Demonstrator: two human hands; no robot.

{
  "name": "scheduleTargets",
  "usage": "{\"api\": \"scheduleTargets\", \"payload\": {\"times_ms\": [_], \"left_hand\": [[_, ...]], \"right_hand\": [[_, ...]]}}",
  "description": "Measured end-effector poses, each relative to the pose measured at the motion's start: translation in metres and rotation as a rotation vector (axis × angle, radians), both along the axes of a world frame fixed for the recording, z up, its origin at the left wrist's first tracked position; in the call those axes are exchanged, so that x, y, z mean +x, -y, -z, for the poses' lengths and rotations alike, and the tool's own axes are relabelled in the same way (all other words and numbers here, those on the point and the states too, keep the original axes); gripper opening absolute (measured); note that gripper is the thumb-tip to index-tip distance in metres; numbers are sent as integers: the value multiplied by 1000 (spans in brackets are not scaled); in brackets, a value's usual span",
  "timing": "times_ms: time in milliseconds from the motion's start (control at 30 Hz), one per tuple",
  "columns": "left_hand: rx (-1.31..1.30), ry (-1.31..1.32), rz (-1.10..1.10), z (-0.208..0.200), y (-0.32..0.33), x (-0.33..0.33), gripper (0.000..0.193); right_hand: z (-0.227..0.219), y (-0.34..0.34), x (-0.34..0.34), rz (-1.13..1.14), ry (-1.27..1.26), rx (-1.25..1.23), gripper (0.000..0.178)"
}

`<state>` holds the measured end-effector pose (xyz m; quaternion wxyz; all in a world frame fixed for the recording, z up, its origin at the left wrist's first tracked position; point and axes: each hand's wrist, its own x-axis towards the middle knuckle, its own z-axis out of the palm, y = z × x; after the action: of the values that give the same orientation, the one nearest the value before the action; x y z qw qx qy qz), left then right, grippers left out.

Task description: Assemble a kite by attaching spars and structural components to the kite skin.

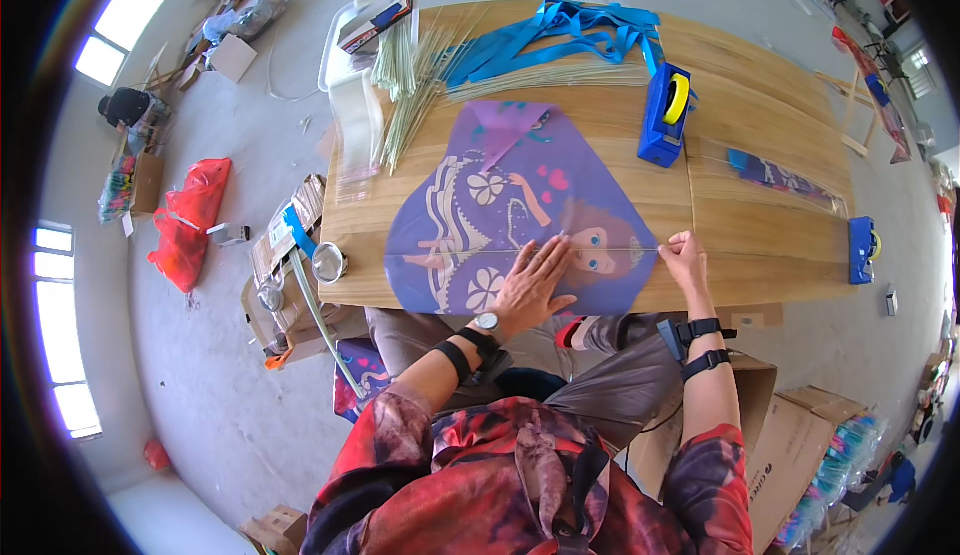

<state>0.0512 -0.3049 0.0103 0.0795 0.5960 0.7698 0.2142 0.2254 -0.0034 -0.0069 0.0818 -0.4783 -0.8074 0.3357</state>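
A purple kite sheet printed with a cartoon figure, hearts and flowers lies spread on the wooden table, its far edge folded over. Across its middle runs a thin pale rod from the left edge to the right corner. My left hand rests flat on the sheet over the rod, fingers stretched out. At the right corner, the fingers of my right hand are pinched together on the rod's end; how much of the sheet's corner they also hold is hidden.
A blue tape dispenser with yellow tape stands beyond the sheet; another dispenser is at the table's right end. Blue ribbons, thin sticks and a white tray lie at the back. A metal cup is left.
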Motion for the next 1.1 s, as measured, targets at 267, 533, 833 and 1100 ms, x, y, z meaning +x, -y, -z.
{"api": "scheduleTargets", "payload": {"times_ms": [267,533,833,1100], "left_hand": [[84,70,83,9,-78,34,85],[80,37,127,14,-125,66,90],[-2,31,-38,-6,-6,0,86],[-207,-64,-333,-14,145,-67,81]], "right_hand": [[-12,5,-7,1,4,10,32],[2,2,0,-2,-57,50,31],[-7,13,-3,-10,-20,104,28],[-6,17,-8,-18,-17,136,25]]}}
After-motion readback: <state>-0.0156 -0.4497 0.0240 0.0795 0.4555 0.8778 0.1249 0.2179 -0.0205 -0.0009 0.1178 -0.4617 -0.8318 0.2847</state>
